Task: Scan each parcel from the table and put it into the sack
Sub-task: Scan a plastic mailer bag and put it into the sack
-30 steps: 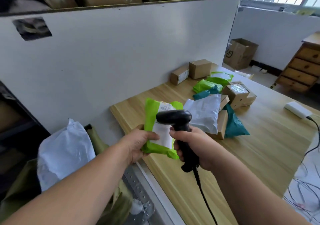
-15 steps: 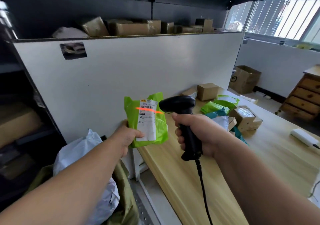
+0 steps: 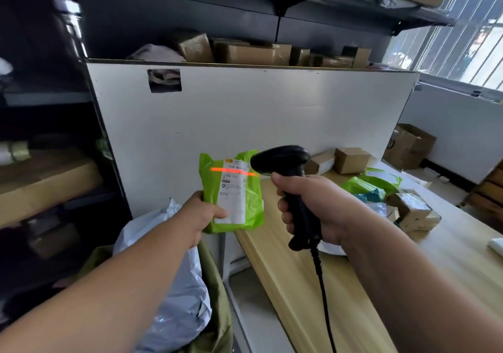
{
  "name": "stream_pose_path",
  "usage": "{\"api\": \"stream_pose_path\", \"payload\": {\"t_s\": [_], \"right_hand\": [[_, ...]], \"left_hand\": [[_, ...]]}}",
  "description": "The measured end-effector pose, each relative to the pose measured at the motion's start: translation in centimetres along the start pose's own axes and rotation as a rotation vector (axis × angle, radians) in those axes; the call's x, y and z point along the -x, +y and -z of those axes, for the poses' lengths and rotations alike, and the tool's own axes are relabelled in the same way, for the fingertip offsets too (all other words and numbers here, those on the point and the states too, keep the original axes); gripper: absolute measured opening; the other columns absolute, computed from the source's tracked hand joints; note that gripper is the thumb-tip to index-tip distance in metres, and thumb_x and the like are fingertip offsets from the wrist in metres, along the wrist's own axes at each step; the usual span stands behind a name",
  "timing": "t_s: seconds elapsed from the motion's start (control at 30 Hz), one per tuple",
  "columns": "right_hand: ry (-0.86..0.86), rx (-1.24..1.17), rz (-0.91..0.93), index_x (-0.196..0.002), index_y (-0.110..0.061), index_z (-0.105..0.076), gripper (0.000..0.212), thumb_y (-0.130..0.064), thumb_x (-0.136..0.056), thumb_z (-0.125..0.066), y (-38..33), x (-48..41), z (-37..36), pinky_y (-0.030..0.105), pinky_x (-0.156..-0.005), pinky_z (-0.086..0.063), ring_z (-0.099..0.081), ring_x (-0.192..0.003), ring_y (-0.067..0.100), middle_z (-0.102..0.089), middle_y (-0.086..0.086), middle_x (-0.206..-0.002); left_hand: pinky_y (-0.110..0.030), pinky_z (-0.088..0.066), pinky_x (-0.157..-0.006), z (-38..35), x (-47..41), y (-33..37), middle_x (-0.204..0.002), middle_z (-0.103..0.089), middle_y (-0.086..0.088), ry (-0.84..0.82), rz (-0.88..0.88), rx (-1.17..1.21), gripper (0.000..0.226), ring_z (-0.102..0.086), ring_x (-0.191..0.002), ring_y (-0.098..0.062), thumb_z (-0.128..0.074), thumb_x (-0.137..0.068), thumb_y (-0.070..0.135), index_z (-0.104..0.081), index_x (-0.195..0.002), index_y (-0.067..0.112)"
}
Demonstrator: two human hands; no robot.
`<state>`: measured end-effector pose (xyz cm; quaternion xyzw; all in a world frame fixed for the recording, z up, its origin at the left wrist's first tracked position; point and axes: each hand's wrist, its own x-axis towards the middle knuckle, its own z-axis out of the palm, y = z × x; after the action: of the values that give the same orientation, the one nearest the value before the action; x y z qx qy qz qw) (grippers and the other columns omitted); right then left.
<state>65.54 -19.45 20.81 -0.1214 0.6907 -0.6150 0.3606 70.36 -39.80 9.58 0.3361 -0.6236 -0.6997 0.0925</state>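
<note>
My left hand (image 3: 202,215) holds a bright green parcel (image 3: 249,203) upright by its lower left corner, just left of the table's end. Its white label faces me, and a red scan line crosses the top of the label. My right hand (image 3: 313,205) grips a black corded barcode scanner (image 3: 283,162), its head pointed left at the label and close to it. Below my left arm stands an olive sack (image 3: 217,298) with a grey-white poly parcel (image 3: 179,292) in it. More parcels (image 3: 367,188), green bags and taped cardboard boxes, lie on the wooden table (image 3: 313,298).
A white partition board (image 3: 272,113) stands along the table's far edge, with boxes on the shelf behind it. Dark shelving with cartons fills the left side. An open cardboard box (image 3: 411,146) sits on the floor at the right. The scanner cable hangs over the table's near part.
My left hand lifted the green parcel off the table and turned its label toward me. The scanner rose with it and its red line now falls on the label. My view tilted upward.
</note>
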Motion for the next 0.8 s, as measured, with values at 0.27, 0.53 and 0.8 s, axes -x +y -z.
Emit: {"api": "stream_pose_path", "payload": {"t_s": [0.27, 0.53, 0.8], "right_hand": [[-0.072, 0.022, -0.015, -0.091, -0.009, -0.055, 0.026, -0.032, -0.091, -0.068, 0.0, -1.9, -4.9, 0.026, -0.044, -0.045, -0.049, -0.046, 0.016, -0.055, 0.004, -0.057], [-0.188, 0.066, -0.094, -0.092, -0.012, -0.054, 0.028, -0.035, -0.088, -0.07, 2.2, -4.8, -11.2, 0.026, -0.044, -0.044, -0.05, -0.045, 0.016, -0.056, 0.004, -0.056], [-0.292, 0.11, -0.21, -0.096, -0.009, -0.056, 0.029, -0.034, -0.089, -0.07, 6.3, -7.2, -17.5, 0.026, -0.043, -0.045, -0.052, -0.045, 0.017, -0.057, 0.005, -0.057]], "left_hand": [[-0.04, -0.053, -0.083, 5.5, 0.0, -1.1, -0.109, -0.066, -0.014, 0.092, 0.03, 0.049, 0.05, -0.063, -0.096, -0.032, -0.066, -0.073, -0.015, -0.054, -0.116, 0.009], [-0.04, -0.055, -0.078, 14.2, 1.2, -3.1, -0.108, -0.065, -0.012, 0.281, 0.044, 0.086, 0.049, -0.065, -0.089, -0.029, -0.07, -0.073, -0.01, -0.055, -0.116, 0.008], [-0.043, -0.047, -0.091, 21.8, 2.9, -9.5, -0.114, -0.059, -0.014, 0.617, 0.135, -0.356, 0.051, -0.056, -0.108, -0.036, -0.078, -0.068, 0.019, -0.049, -0.108, 0.009]]}}
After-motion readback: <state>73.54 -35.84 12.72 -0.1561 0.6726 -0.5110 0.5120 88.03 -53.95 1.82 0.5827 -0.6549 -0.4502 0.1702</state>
